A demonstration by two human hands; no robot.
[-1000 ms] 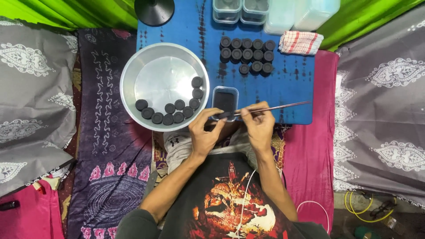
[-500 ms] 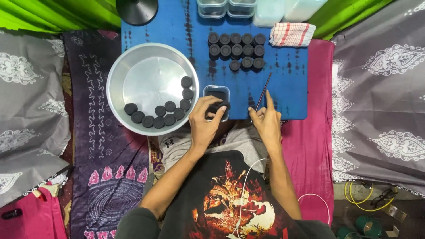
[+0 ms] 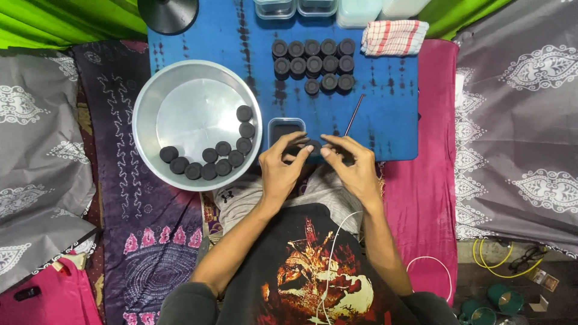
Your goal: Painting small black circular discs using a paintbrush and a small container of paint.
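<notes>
Toward the left edge of the blue counter (image 3: 385,120), hanging partly over it, sits a round metal basin (image 3: 180,84) with an arc of black round caps (image 3: 208,157) lined along its near and right inner wall. Just right of the basin, at the counter's near edge, the left hand (image 3: 283,171) rises from the lap with thumb and fingers curled together, pinching a small dark round piece (image 3: 299,148) that looks like one of the same caps. The piece sits at the fingertips, directly ahead of the left palm and touching the near rim of a small dark rectangular tray (image 3: 285,128) that lies just beyond it. The right hand (image 3: 355,168) is close beside it, fingers bent inward and pointing left, their tips meeting the same piece from the right, so both hands close on it between them; how firmly the right one grips I cannot tell. The piece lies nearer the left hand, slightly left of the body's midline. Beyond the right hand a thin metal rod (image 3: 354,114) lies free on the counter, its long axis running from near the fingers away toward the far right. Further back, near the far edge, stand rows of black caps (image 3: 313,63), and a striped folded cloth (image 3: 394,37) rests at the far right corner.
</notes>
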